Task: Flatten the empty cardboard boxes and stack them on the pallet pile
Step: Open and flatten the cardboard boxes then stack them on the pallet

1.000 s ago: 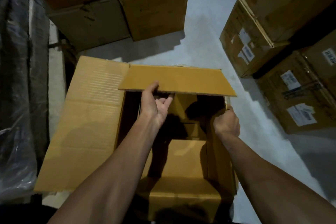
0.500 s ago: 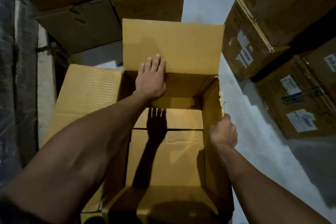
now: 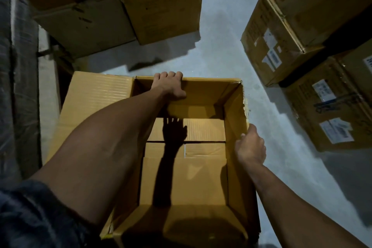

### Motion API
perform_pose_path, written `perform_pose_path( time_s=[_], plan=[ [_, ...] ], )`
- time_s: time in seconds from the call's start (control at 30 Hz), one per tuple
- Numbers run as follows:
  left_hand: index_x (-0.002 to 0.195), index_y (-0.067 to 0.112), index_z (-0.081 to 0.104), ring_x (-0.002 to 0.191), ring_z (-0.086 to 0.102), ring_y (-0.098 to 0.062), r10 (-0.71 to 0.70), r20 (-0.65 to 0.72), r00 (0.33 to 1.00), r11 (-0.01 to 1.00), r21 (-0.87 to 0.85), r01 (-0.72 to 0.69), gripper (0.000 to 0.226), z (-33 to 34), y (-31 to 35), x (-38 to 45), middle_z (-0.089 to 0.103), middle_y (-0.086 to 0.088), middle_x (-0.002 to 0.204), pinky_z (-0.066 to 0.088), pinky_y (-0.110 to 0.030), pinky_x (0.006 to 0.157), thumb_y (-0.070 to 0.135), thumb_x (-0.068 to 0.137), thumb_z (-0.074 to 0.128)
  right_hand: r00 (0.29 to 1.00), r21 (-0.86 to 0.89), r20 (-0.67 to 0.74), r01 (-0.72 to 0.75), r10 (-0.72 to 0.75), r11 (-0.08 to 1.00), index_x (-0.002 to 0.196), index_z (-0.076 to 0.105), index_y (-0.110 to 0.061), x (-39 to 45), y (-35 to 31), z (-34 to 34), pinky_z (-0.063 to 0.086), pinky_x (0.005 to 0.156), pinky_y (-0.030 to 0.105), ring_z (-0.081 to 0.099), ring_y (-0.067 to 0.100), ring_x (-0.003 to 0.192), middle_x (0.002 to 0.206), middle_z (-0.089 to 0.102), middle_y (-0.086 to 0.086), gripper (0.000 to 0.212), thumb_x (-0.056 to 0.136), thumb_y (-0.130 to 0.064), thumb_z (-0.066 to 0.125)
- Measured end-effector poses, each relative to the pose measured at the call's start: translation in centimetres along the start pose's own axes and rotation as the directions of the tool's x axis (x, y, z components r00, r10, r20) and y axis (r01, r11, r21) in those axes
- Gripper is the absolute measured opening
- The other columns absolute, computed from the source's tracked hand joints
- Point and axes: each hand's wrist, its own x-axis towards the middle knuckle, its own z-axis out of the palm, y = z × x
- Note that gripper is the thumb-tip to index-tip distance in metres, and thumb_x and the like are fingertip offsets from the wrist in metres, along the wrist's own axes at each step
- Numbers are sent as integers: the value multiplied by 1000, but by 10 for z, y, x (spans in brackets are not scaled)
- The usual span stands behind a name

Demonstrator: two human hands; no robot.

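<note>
2 bare forearms reach in from the bottom edge, both uncovered from elbow to wrist. The left hand (image 3: 170, 86) and the right hand (image 3: 250, 148) wear no gloves, rings or watch. A dark blue-grey fabric sleeve (image 3: 34, 217), creased and loose, covers the left upper arm.

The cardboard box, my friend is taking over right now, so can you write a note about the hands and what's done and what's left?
Left hand: fingers curled over the far wall's top edge of the open cardboard box, gripping it.
Right hand: at the right wall's top edge; whether it grips cannot be told.
The box stands upright on the concrete floor, its left flap spread outward, bottom flaps closed.
Done: box opened and empty.
Left: flatten it, then stack it; the pallet pile is not in view.
</note>
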Motion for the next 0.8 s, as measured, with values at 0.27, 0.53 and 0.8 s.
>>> perform_pose_path(
  time_s=[0.27,0.53,0.8],
  plan=[
    [159,20,7,153,-5,-30,-86,-215,973,996,-32,81,78,15,-13,-63,-1,-5,167,0,-54,122,40,98,50,998,16,23,56,-57,998,146,32,-19,-16,23,-3,50,85,45,58,34,118,137,53,11,48,103,-26,52],
    [158,16,-6,151,-4,-40,-468,-195,862,883,-144,447,90,90,-50,-175,-11,-11,166,9,-60,119,37,95,55,990,-60,107,-84,90,995,135,40,-10,-46,46,-2,45,75,39,59,33,106,121,57,14,46,98,-29,60],
    [116,4,46,112,56,-41,-630,-20,776,681,-495,540,30,135,-79,-219,57,-23,121,46,-43,84,22,96,60,987,-23,156,-32,36,999,134,50,-7,-53,46,-4,48,88,45,58,39,114,126,59,19,38,102,-27,55]
  ],
)
